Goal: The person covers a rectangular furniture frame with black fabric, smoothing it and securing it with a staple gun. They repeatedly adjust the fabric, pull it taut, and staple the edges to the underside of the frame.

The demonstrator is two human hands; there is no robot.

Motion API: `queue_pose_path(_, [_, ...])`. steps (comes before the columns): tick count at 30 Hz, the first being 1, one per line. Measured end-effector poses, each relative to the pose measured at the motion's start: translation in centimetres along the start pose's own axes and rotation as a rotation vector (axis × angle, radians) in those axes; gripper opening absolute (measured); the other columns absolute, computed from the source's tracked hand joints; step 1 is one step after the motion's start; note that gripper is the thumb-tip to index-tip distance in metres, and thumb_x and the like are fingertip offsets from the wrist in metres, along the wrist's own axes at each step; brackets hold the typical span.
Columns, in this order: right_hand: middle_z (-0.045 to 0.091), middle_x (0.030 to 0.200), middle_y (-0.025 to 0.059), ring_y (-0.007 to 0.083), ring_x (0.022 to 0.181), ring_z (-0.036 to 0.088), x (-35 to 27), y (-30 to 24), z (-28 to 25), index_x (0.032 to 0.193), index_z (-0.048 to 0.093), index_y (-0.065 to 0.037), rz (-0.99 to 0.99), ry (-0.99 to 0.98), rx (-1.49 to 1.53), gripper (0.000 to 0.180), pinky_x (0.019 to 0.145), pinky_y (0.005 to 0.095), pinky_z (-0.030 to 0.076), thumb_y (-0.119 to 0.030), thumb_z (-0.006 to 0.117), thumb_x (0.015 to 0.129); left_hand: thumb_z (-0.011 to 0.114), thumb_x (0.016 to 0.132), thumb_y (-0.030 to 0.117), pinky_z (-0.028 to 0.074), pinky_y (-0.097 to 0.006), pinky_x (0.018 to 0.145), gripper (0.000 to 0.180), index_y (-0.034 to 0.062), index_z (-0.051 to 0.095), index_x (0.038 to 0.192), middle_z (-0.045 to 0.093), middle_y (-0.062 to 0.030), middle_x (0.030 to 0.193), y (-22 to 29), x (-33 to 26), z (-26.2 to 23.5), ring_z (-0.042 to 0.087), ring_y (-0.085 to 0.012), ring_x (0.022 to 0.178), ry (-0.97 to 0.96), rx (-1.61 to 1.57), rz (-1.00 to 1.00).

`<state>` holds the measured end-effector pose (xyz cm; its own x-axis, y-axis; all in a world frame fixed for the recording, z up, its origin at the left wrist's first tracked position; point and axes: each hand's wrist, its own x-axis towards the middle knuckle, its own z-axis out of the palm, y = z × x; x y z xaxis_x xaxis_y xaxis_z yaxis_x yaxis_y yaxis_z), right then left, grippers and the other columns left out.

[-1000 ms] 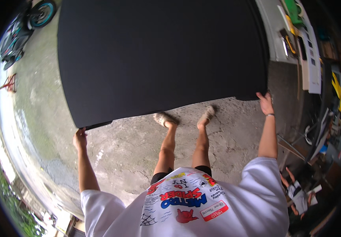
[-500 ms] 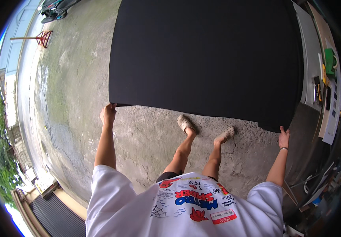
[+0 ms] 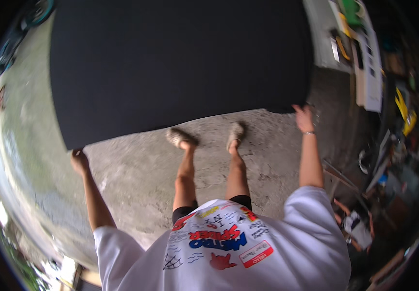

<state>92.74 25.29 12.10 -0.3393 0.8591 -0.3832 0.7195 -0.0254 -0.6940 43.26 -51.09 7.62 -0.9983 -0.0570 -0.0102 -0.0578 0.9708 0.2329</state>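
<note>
A large black board (image 3: 180, 68) fills the upper half of the view, held flat out in front of the person above a rough concrete floor (image 3: 141, 194). The left hand (image 3: 79, 161) grips the board's near left corner, its fingers curled around the edge from below. The right hand (image 3: 304, 118) holds the near right corner, fingers pressed against the board's edge; how far they wrap around it cannot be told. Both arms are stretched forward and well apart, 1 at each end of the near edge. Below that edge the person's 2 feet in pale sandals (image 3: 176, 137) stand on the floor. A white printed shirt (image 3: 229, 247) fills the bottom of the view. To the right, clutter of tools and boards (image 3: 389, 160) lies near a white panel (image 3: 369, 72); details there are too blurred to tell
</note>
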Motion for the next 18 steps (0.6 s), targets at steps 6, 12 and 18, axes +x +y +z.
queue_pose_path(6, [0.071, 0.111, 0.0046, 0.0121, 0.099, 0.063, 1.4, 2.8, 0.6, 0.111, 0.069, 0.001, -0.207, -0.264, 0.54, 0.03, 0.09, 0.0284, 0.047, -0.011, 0.077, 0.085, 0.067, 0.09, 0.047, 0.04, -0.04, 0.093, 0.058, 0.0007, 0.051, 0.123, 0.055, -0.0162, 0.115, 18.1, -19.6, 8.6, 0.051, -0.0298, 0.106, -0.018, -0.584, -0.029])
queue_pose_path(12, [0.074, 0.095, 0.0053, 0.011, 0.089, 0.066, 1.4, 1.3, 1.0, 0.099, 0.072, -0.001, -0.327, -0.297, 0.464, 0.027, 0.081, 0.029, 0.052, -0.023, 0.079, 0.084, 0.069, 0.086, 0.056, 0.023, -0.041, 0.118, 0.101, -0.0001, 0.02, 0.154, 0.028, -0.0206, 0.158, 47.5, -44.0, 18.2, 0.026, -0.0319, 0.147, -1.489, -1.153, -0.13])
queue_pose_path(18, [0.072, 0.083, 0.0048, 0.0139, 0.079, 0.066, 2.7, 3.0, 1.1, 0.09, 0.069, -0.002, -0.482, -0.356, 0.453, 0.03, 0.071, 0.0287, 0.052, -0.028, 0.083, 0.081, 0.08, 0.072, 0.057, 0.039, -0.038, 0.106, 0.096, 0.0017, 0.044, 0.141, 0.048, -0.0101, 0.142, 59.1, -46.1, 27.9, 0.046, -0.0247, 0.129, -1.505, -1.691, 0.17])
